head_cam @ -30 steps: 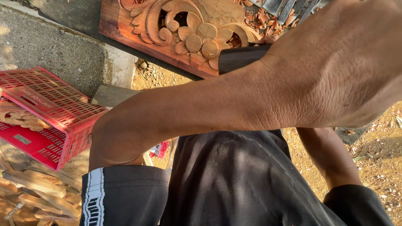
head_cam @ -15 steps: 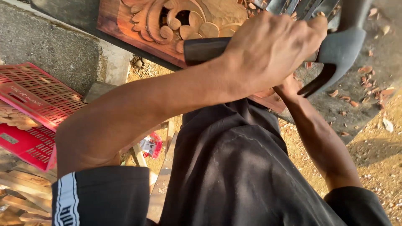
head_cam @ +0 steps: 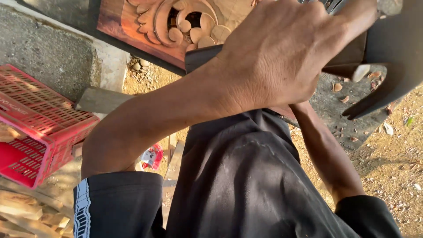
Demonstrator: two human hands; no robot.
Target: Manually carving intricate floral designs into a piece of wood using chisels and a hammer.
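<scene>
From the head view, a carved wooden panel [head_cam: 176,26] of reddish-brown timber stood at the top edge, cut through with rounded scrolls and leaf shapes, its raised parts smooth and paler where the sun caught them. A dark grey tool [head_cam: 387,57] with a curved, matt body reached across the panel's right end, a pointed tip hanging below it. Pale wood chips [head_cam: 348,83] lay scattered on the rough grey slab [head_cam: 335,110] under the panel. To the left sat a red plastic crate [head_cam: 39,119] with slotted walls, and light wooden offcuts [head_cam: 22,211] were piled in the lower left corner. The ground [head_cam: 396,176] was dry, sandy earth, lit by low sunlight.

The left hand [head_cam: 282,57] was raised close to the camera, fingers curled shut over the tool's handle, forearm running down to a black sleeve. The right hand was hidden behind the left one, so its grip could not be told; only its forearm showed, reaching up towards the panel.
</scene>
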